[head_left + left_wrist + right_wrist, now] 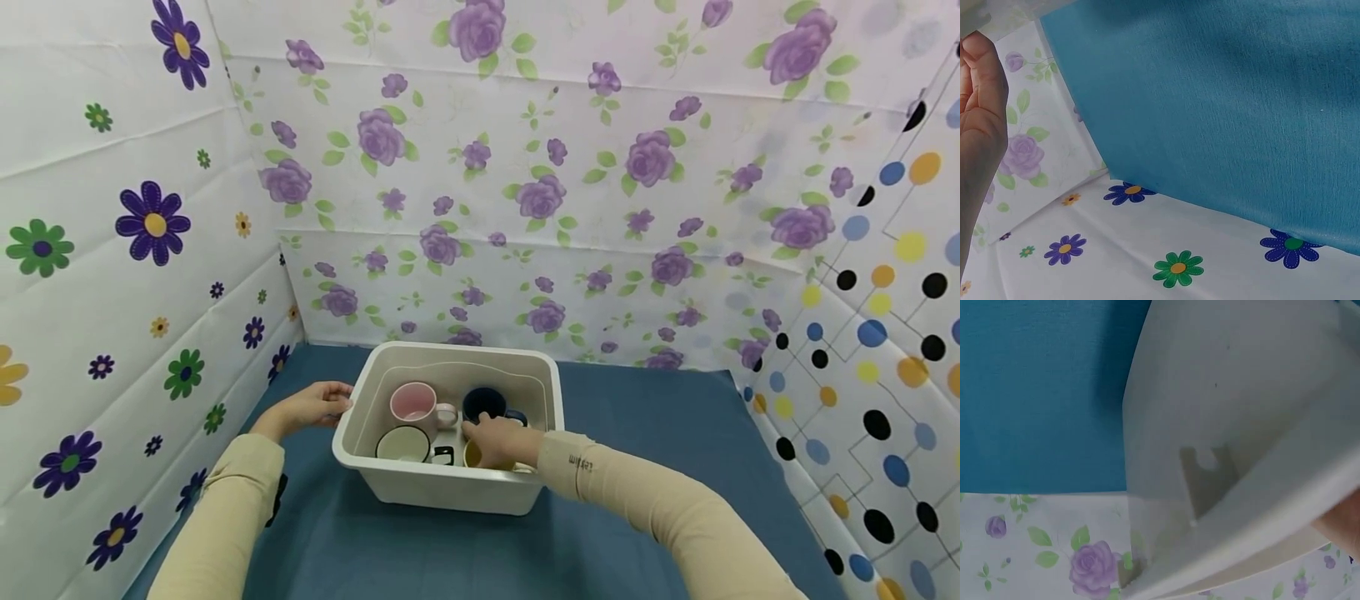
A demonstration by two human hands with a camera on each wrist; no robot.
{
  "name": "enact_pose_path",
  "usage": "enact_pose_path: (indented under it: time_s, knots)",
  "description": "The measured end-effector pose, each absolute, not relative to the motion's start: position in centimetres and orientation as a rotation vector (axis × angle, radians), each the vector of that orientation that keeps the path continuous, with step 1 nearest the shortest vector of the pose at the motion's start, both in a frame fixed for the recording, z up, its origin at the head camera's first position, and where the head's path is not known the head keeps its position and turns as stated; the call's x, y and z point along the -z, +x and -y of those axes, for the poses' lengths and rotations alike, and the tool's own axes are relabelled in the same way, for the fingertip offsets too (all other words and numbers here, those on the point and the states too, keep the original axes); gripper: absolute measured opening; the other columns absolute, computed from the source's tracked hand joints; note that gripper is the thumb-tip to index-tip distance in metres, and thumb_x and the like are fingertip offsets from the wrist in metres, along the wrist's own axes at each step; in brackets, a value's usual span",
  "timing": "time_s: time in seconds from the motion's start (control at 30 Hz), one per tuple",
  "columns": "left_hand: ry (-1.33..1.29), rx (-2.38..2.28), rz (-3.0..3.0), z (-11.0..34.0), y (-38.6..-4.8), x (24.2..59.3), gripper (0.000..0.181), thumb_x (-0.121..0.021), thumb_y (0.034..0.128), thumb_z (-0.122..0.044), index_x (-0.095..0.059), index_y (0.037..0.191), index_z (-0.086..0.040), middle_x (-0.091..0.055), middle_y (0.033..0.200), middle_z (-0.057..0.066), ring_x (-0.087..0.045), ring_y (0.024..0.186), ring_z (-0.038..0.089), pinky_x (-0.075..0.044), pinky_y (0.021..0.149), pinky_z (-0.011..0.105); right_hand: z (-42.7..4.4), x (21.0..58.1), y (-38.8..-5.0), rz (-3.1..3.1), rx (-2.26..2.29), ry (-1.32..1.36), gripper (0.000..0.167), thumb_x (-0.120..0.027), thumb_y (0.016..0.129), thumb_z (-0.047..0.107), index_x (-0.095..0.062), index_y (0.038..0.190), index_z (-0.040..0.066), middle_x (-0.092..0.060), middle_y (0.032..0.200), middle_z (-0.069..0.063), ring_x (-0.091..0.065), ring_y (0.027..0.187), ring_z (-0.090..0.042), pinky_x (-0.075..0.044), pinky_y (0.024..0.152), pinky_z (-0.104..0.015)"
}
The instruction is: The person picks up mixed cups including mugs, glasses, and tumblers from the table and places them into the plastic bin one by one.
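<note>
In the head view, a white plastic bin [450, 487] holds several mugs. My left hand [311, 407] grips the bin's left rim; its bent fingers also appear at the upper left of the left wrist view. Reaching inside, my right hand [498, 442] holds a yellow mug [472, 455] and covers most of it. Just beyond those fingers stands a dark blue mug [483, 402]. On the left side sit a pink mug [414, 406] and, nearer, a cream mug [403, 444] with a dark rim and handle. The right wrist view hides the fingers behind the bin wall.
A blue cloth [630, 500] covers the table under the bin. Flower-patterned sheets [540, 150] hang behind and on the left, and a dotted sheet [862, 375] borders the right side.
</note>
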State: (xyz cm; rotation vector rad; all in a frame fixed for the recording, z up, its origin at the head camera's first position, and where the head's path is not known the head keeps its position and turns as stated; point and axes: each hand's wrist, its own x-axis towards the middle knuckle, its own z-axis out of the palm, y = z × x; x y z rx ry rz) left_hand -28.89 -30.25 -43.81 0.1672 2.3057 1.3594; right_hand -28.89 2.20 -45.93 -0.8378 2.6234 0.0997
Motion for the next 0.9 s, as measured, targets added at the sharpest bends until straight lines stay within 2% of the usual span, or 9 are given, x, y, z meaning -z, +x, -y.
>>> enact_pose_path:
  time_s: [0.2, 0.33, 0.47, 0.7, 0.8, 0.9]
  knots:
    - [0.163, -1.354, -2.299, 30.1, -28.9, 43.8, 0.046, -0.046, 0.0991, -0.012, -0.033, 0.133, 0.015, -0.060, 0.106, 0.014, -0.059, 0.091, 0.011, -0.053, 0.088, 0.038, -2.3, 48.2, -29.8, -2.627, -0.076, -0.864, 0.055, -0.073, 0.077, 0.043, -0.050, 0.120, 0.019, -0.054, 0.113, -0.012, -0.059, 0.088, -0.023, -0.051, 0.075, -0.042]
    - [0.156, -1.353, -2.297, 30.1, -28.9, 43.7, 0.047, -0.046, 0.0991, -0.012, -0.031, 0.134, 0.016, -0.059, 0.108, 0.016, -0.059, 0.091, 0.012, -0.053, 0.088, 0.038, -2.2, 48.0, -29.5, -2.636, -0.058, -0.870, 0.052, -0.074, 0.077, 0.042, -0.052, 0.118, 0.019, -0.055, 0.113, -0.010, -0.058, 0.089, -0.021, -0.051, 0.077, -0.039]
    - [0.154, -1.358, -2.296, 30.1, -29.1, 43.8, 0.047, -0.046, 0.0990, -0.013, -0.032, 0.134, 0.015, -0.059, 0.110, 0.017, -0.059, 0.092, 0.012, -0.052, 0.088, 0.039, -2.2, 47.7, -29.4, -2.639, -0.069, -0.877, 0.055, -0.072, 0.078, 0.043, -0.052, 0.123, 0.019, -0.055, 0.116, -0.009, -0.057, 0.095, -0.021, -0.051, 0.082, -0.041]
    - [0.162, -1.359, -2.303, 30.1, -29.0, 43.9, 0.047, -0.046, 0.0994, -0.013, -0.031, 0.135, 0.015, -0.058, 0.113, 0.019, -0.059, 0.095, 0.014, -0.052, 0.089, 0.039, -2.4, 46.5, -28.8, -2.592, -0.021, -0.791, 0.061, -0.068, 0.085, 0.040, -0.046, 0.137, 0.019, -0.047, 0.136, -0.013, -0.052, 0.119, -0.028, -0.045, 0.097, -0.050]
    - [0.163, -1.345, -2.321, 30.0, -28.9, 43.7, 0.047, -0.045, 0.0998, -0.013, -0.031, 0.135, 0.016, -0.057, 0.114, 0.021, -0.059, 0.096, 0.014, -0.052, 0.089, 0.040, -2.3, 46.1, -28.5, -2.586, -0.001, -0.756, 0.059, -0.068, 0.085, 0.039, -0.046, 0.137, 0.021, -0.046, 0.137, -0.013, -0.052, 0.121, -0.029, -0.043, 0.098, -0.052]
    - [0.141, -1.324, -2.338, 29.9, -28.7, 43.5, 0.046, -0.044, 0.0999, -0.013, -0.032, 0.134, 0.015, -0.057, 0.112, 0.021, -0.059, 0.093, 0.013, -0.052, 0.089, 0.042, -2.3, 45.9, -28.2, -2.589, -0.028, -0.754, 0.056, -0.067, 0.086, 0.039, -0.048, 0.136, 0.022, -0.052, 0.128, -0.010, -0.054, 0.114, -0.025, -0.046, 0.095, -0.049]
